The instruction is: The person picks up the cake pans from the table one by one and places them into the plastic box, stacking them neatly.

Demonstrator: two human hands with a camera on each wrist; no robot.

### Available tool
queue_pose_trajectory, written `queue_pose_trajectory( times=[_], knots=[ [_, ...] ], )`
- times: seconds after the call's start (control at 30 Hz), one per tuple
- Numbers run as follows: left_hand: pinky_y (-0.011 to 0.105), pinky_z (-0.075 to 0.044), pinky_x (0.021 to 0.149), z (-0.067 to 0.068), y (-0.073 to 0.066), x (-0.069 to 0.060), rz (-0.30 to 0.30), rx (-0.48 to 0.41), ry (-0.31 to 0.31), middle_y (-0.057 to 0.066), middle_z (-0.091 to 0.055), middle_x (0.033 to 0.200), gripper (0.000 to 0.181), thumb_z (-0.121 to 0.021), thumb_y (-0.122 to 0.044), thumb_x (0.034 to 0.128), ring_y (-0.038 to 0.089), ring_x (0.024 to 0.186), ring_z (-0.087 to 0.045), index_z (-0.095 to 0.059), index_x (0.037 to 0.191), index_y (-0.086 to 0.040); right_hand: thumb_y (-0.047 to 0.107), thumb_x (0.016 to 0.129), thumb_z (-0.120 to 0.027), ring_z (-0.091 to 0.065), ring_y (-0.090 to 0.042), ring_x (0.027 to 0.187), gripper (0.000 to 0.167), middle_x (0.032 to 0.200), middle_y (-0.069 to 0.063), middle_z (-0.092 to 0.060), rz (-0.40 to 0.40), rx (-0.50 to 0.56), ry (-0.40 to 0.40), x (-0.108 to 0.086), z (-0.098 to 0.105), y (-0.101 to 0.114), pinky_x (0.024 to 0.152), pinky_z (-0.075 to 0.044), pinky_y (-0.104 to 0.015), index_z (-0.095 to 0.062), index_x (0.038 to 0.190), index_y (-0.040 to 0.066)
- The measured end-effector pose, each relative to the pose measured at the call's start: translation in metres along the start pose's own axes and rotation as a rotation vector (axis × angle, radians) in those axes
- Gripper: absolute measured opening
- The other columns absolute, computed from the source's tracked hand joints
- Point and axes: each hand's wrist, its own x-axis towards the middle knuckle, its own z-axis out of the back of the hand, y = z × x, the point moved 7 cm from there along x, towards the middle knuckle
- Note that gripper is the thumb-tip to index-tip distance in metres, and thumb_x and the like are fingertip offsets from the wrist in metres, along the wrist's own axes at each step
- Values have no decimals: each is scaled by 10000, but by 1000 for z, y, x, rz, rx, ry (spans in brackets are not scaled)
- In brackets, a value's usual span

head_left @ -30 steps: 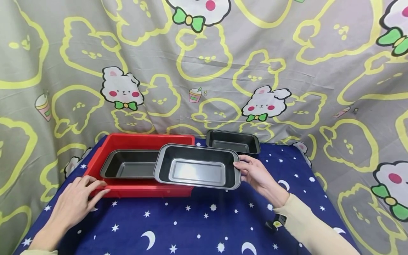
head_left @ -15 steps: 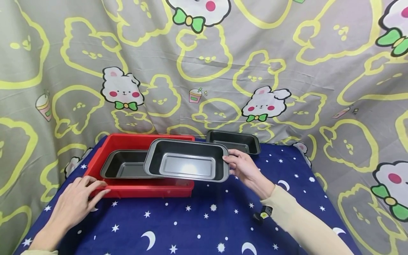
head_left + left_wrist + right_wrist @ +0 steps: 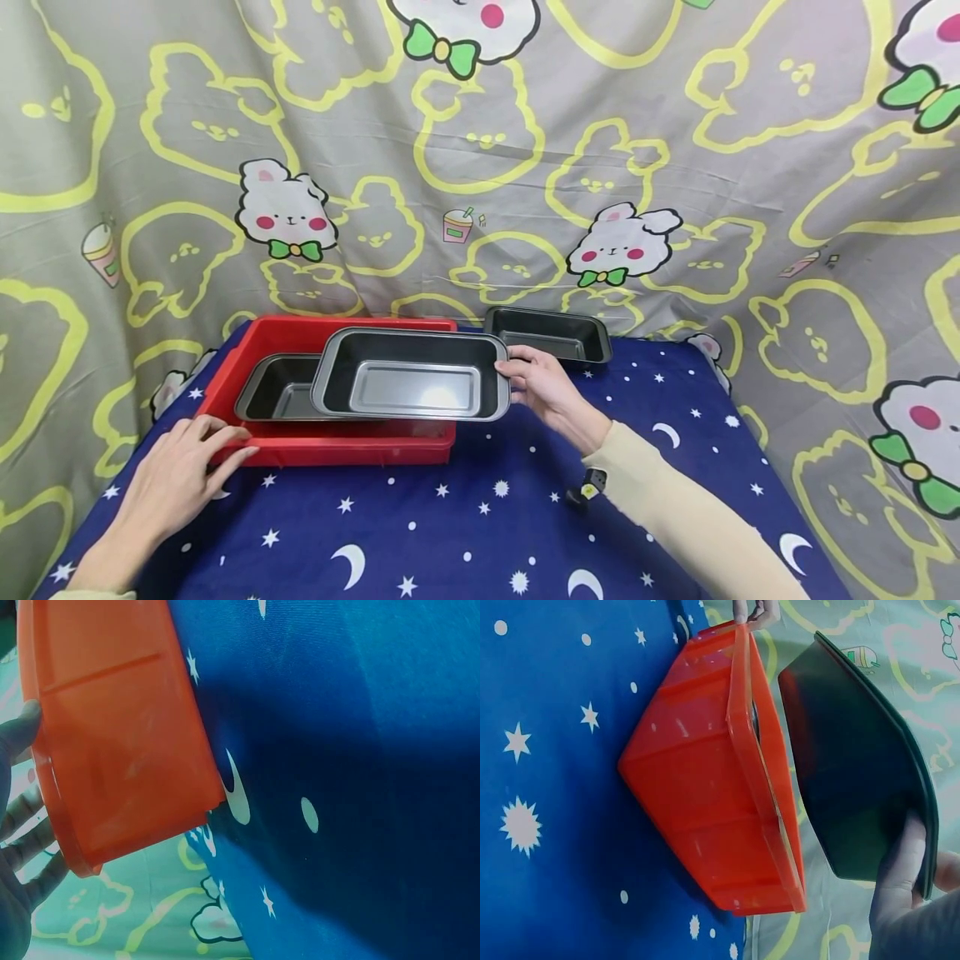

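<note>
In the head view the right hand (image 3: 551,393) pinches the right end of a dark loaf pan (image 3: 416,389), held over the right part of the red bin (image 3: 337,452). The right wrist view shows that pan (image 3: 855,765) raised clear of the bin's rim (image 3: 742,712), thumb (image 3: 904,862) against its side. Another loaf pan (image 3: 273,390) lies inside the bin at the left, partly covered by the held one. The left hand (image 3: 176,475) grips the bin's front left corner; in the left wrist view its fingers (image 3: 37,840) are around the rim (image 3: 52,787).
A third dark loaf pan (image 3: 592,337) stands on the starry blue cloth (image 3: 450,533), at the back right of the bin. Behind the table hangs a grey patterned curtain (image 3: 360,125). A small dark device is strapped at the right wrist (image 3: 592,485).
The right hand has moved left with its pan, from beside the bin's right end to over the bin, covering more of the pan inside. The left hand has stayed in place.
</note>
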Motion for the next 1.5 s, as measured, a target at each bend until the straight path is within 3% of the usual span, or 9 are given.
queue_pose_trajectory(
  times=[0.67, 1.0, 1.33, 1.5],
  knots=[
    [458, -407, 695, 0, 1, -1, 1, 1, 6, 86, -657, 936, 283, -903, -239, 709, 320, 841, -559, -755, 944, -182, -33, 964, -639, -670, -84, 685, 193, 820, 45, -688, -16, 5, -22, 36, -46, -5, 612, -557, -300, -597, 1132, 52],
    [459, -404, 695, -2, 0, 0, 9, 0, 20, 90, -657, 935, 273, -902, -237, 715, 319, 839, -562, -757, 939, -183, -42, 958, -639, -667, -85, 642, 179, 777, 23, -694, -17, 2, -17, 55, -68, -14, 575, -559, -263, -628, 1132, -1],
    [458, -411, 692, -1, -1, -1, 1, 0, 14, 88, -657, 926, 289, -906, -215, 699, 315, 830, -565, -759, 945, -179, -47, 949, -650, -667, -81, 607, 143, 742, 28, -662, -34, -9, -30, 67, -86, -24, 511, -543, -223, -626, 1049, 52],
    [462, -411, 697, -2, 0, 1, 13, 7, 32, 89, -656, 930, 285, -909, -225, 711, 313, 835, -563, -761, 950, -180, -32, 955, -657, -664, -89, 616, 172, 781, 2, -671, -39, -12, -28, 73, -95, -28, 521, -549, -232, -640, 1119, 18]
  ],
)
